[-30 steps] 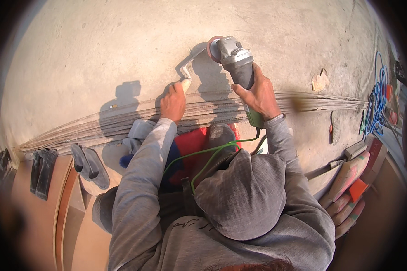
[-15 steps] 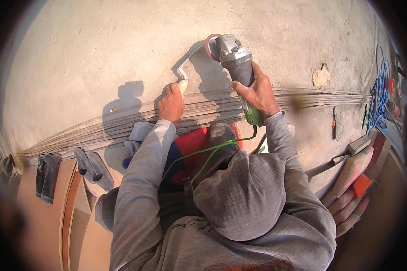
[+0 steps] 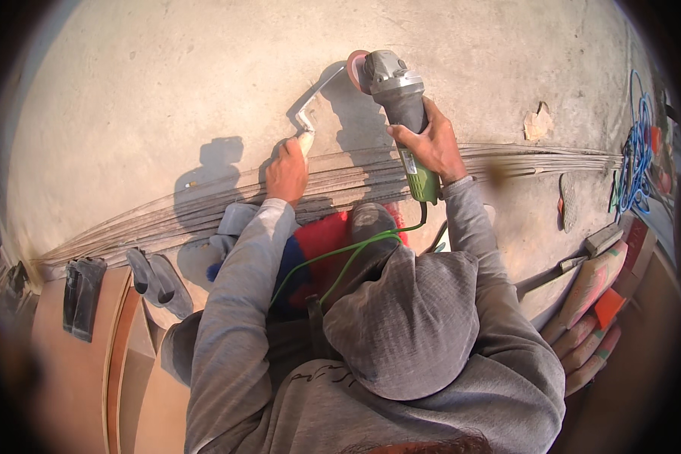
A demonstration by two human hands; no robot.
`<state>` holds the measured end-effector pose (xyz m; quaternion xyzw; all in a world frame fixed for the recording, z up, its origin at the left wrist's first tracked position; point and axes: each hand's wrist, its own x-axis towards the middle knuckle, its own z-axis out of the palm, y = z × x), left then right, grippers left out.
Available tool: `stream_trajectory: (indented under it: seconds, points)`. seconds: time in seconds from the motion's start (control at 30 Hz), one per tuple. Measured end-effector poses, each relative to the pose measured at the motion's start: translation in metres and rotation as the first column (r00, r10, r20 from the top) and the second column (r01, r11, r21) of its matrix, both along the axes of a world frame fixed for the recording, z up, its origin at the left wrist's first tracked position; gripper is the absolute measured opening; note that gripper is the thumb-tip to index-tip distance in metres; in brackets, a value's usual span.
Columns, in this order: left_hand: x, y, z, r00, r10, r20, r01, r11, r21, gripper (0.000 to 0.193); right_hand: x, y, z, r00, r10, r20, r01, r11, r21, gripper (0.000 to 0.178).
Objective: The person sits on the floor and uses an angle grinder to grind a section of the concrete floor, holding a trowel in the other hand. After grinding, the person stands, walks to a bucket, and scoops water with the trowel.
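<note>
My left hand (image 3: 286, 174) is closed round the pale handle of a trowel (image 3: 306, 141), its bent neck and thin blade, seen edge-on, pointing up and right. My right hand (image 3: 437, 147) wraps the body of an angle grinder (image 3: 403, 106) with a grey head and green rear end. The grinder's reddish disc (image 3: 353, 70) is at the tip of the trowel blade; whether they touch I cannot tell. From the grinder's rear a green cord (image 3: 356, 247) runs down across my legs.
Long thin strips (image 3: 356, 175) lie across the concrete floor (image 3: 166, 76) under my hands. Grey slippers (image 3: 159, 281) and wooden boards (image 3: 79, 363) are at left. On the right are a coiled blue hose (image 3: 635, 163), a torn paper piece (image 3: 538, 122) and stacked bags (image 3: 594, 284).
The grinder and my right hand have shifted slightly up. The disc is a little higher along the trowel's tip, while my left hand stays nearly in place.
</note>
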<state>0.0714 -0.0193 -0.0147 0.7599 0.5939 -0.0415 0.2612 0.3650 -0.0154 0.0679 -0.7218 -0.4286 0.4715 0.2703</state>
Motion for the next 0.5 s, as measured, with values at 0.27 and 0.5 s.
stream_trajectory:
  seconds: [0.27,0.5]
  points:
    - [-0.002,-0.002,0.003,0.999,-0.035,0.016,0.034,0.998,0.056,0.036,0.004,-0.003,0.003,0.995,-0.016,0.098,0.017,1.0,-0.011,0.078]
    - [-0.001,0.0,0.003,0.999,-0.037,0.013,0.036,0.997,0.066,0.038,-0.027,-0.023,0.022,0.944,0.241,0.224,-0.267,0.96,0.091,0.086]
